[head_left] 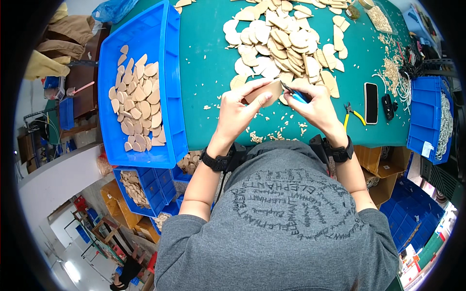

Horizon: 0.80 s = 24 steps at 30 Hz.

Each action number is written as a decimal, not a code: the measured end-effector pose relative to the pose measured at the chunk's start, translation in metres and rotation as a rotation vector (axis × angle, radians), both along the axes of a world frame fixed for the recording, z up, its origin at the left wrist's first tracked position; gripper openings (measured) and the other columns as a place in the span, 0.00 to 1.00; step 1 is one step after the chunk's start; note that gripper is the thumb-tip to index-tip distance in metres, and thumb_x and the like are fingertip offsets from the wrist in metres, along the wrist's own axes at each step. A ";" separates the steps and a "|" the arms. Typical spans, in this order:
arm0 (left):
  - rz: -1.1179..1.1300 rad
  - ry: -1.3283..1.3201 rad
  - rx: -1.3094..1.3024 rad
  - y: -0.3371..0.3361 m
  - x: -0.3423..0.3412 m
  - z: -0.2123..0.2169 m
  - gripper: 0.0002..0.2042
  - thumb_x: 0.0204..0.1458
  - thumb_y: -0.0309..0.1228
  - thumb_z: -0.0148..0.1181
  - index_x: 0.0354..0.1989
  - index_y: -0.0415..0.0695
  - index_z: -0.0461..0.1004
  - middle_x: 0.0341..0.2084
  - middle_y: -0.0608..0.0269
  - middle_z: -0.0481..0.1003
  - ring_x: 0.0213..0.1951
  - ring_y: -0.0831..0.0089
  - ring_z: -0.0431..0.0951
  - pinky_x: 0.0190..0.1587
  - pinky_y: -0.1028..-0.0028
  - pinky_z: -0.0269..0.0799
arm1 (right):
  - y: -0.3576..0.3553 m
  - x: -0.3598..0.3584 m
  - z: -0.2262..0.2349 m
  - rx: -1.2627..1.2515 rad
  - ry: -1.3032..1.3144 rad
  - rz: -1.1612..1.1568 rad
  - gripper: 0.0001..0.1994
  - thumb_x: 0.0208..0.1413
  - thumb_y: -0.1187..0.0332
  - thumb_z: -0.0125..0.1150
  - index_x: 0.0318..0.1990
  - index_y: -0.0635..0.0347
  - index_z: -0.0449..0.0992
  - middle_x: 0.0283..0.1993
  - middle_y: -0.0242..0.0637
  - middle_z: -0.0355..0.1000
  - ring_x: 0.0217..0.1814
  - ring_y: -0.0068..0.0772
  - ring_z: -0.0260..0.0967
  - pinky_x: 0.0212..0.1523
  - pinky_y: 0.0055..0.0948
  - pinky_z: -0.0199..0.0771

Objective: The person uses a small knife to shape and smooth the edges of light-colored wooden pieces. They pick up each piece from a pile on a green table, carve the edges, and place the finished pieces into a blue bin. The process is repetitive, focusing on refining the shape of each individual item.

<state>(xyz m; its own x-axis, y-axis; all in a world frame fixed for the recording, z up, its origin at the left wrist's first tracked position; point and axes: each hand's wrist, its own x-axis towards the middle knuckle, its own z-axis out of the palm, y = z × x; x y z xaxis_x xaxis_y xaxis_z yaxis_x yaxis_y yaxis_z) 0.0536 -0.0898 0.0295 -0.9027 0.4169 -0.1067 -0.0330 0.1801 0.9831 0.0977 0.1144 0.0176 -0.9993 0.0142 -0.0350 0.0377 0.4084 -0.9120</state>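
Observation:
Between the thumb and fingers of my left hand (241,107) is a flat tan wooden piece (273,92) with a rounded edge. My right hand (314,105) is closed round blue-handled pliers (299,96), whose dark jaws meet the right edge of the piece. Just beyond both hands lies a heap of similar rounded wooden pieces (286,41) on the green table (206,72). Small wooden scraps (274,131) are scattered under and around my hands. My fingers hide part of the piece and of the pliers' handles.
At left a blue bin (170,97) holds many wooden pieces. Right of my hands lie yellow-handled pliers (353,116), a phone (371,103) and a small black object (388,106). A scrap pile (391,70) and another blue bin (427,111) are at far right.

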 end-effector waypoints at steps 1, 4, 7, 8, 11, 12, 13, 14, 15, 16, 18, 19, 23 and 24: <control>0.004 -0.021 0.006 -0.001 0.000 0.001 0.15 0.51 0.27 0.64 0.48 0.42 0.77 0.40 0.63 0.78 0.29 0.85 0.74 0.26 0.84 0.70 | -0.001 0.001 -0.002 0.016 -0.001 -0.007 0.12 0.47 0.64 0.66 0.37 0.61 0.80 0.28 0.39 0.75 0.30 0.30 0.72 0.33 0.26 0.70; 0.024 -0.083 0.039 -0.005 0.002 -0.001 0.15 0.52 0.27 0.64 0.49 0.41 0.77 0.40 0.63 0.78 0.29 0.84 0.74 0.26 0.84 0.70 | -0.005 0.002 -0.006 -0.002 -0.018 -0.050 0.11 0.47 0.65 0.66 0.37 0.60 0.80 0.28 0.38 0.75 0.29 0.28 0.71 0.32 0.25 0.69; 0.146 -0.030 0.041 -0.022 0.005 -0.005 0.15 0.51 0.27 0.64 0.48 0.40 0.77 0.39 0.63 0.79 0.29 0.83 0.75 0.26 0.83 0.71 | -0.007 0.001 -0.001 -0.173 -0.158 -0.152 0.11 0.50 0.65 0.66 0.36 0.62 0.80 0.28 0.31 0.75 0.26 0.18 0.67 0.28 0.20 0.66; 0.195 0.007 0.035 -0.032 0.004 -0.004 0.15 0.51 0.27 0.63 0.48 0.40 0.77 0.38 0.63 0.79 0.29 0.83 0.75 0.25 0.82 0.72 | -0.003 0.001 -0.005 -0.181 -0.129 -0.154 0.10 0.51 0.66 0.66 0.37 0.63 0.79 0.27 0.29 0.74 0.25 0.15 0.66 0.26 0.18 0.64; 0.521 0.237 -0.147 -0.108 -0.016 -0.014 0.16 0.54 0.25 0.58 0.51 0.36 0.72 0.46 0.57 0.76 0.44 0.73 0.76 0.45 0.73 0.75 | 0.012 0.004 -0.010 -0.157 -0.142 -0.182 0.09 0.52 0.68 0.65 0.37 0.64 0.79 0.26 0.26 0.72 0.26 0.11 0.63 0.26 0.15 0.61; 0.612 0.306 -0.267 -0.136 -0.024 -0.020 0.17 0.54 0.29 0.59 0.52 0.39 0.72 0.49 0.55 0.73 0.51 0.66 0.72 0.55 0.65 0.67 | 0.016 0.007 -0.015 -0.173 -0.110 -0.185 0.09 0.52 0.68 0.65 0.38 0.64 0.78 0.27 0.26 0.72 0.26 0.11 0.63 0.27 0.15 0.62; 0.719 0.730 -0.890 -0.147 -0.027 -0.019 0.18 0.52 0.36 0.62 0.50 0.42 0.74 0.49 0.53 0.70 0.55 0.59 0.67 0.58 0.61 0.60 | 0.019 0.008 -0.021 -0.187 -0.078 -0.190 0.09 0.52 0.69 0.65 0.38 0.64 0.78 0.27 0.26 0.72 0.27 0.11 0.62 0.27 0.15 0.62; 0.725 0.695 -0.939 -0.150 -0.031 -0.025 0.19 0.51 0.39 0.63 0.49 0.44 0.74 0.49 0.53 0.69 0.54 0.57 0.66 0.58 0.60 0.59 | 0.019 0.008 -0.019 -0.191 -0.089 -0.189 0.09 0.52 0.69 0.64 0.38 0.64 0.78 0.28 0.26 0.72 0.27 0.11 0.62 0.27 0.15 0.62; 0.728 0.660 -0.985 -0.151 -0.038 -0.037 0.20 0.49 0.42 0.64 0.47 0.45 0.74 0.48 0.53 0.68 0.53 0.55 0.64 0.57 0.58 0.58 | 0.018 0.009 -0.016 -0.195 -0.099 -0.191 0.09 0.53 0.70 0.64 0.39 0.64 0.78 0.28 0.26 0.72 0.27 0.11 0.62 0.28 0.15 0.62; 0.624 0.602 -0.910 -0.139 -0.044 -0.050 0.20 0.48 0.42 0.65 0.46 0.44 0.74 0.47 0.53 0.67 0.52 0.55 0.65 0.55 0.58 0.60 | 0.016 0.010 -0.015 -0.197 -0.109 -0.189 0.09 0.53 0.70 0.64 0.39 0.64 0.78 0.29 0.26 0.73 0.27 0.11 0.62 0.28 0.15 0.62; 0.428 0.520 -0.836 -0.090 -0.050 -0.081 0.20 0.45 0.42 0.67 0.44 0.44 0.74 0.45 0.53 0.68 0.49 0.56 0.66 0.53 0.59 0.62 | 0.010 0.010 -0.013 -0.220 -0.122 -0.171 0.09 0.53 0.70 0.64 0.40 0.64 0.77 0.30 0.27 0.73 0.28 0.11 0.63 0.29 0.15 0.63; 0.339 0.491 -0.831 -0.065 -0.049 -0.098 0.21 0.44 0.42 0.68 0.44 0.44 0.74 0.44 0.52 0.68 0.49 0.56 0.66 0.52 0.59 0.64 | 0.009 0.010 -0.012 -0.228 -0.128 -0.160 0.09 0.53 0.70 0.64 0.40 0.65 0.77 0.30 0.27 0.73 0.29 0.11 0.64 0.29 0.15 0.64; 0.081 0.292 -0.845 -0.032 -0.059 -0.157 0.21 0.46 0.39 0.65 0.45 0.41 0.72 0.36 0.55 0.73 0.43 0.56 0.72 0.50 0.60 0.68 | 0.005 0.012 -0.018 -0.230 -0.145 -0.165 0.11 0.52 0.69 0.65 0.41 0.65 0.77 0.35 0.31 0.77 0.35 0.16 0.71 0.38 0.19 0.71; 0.007 0.230 -0.870 -0.031 -0.063 -0.163 0.20 0.47 0.38 0.64 0.46 0.41 0.71 0.35 0.56 0.74 0.42 0.57 0.74 0.49 0.61 0.69 | 0.006 0.013 -0.015 -0.208 -0.179 -0.149 0.13 0.51 0.69 0.66 0.42 0.64 0.77 0.36 0.33 0.77 0.37 0.18 0.72 0.41 0.20 0.72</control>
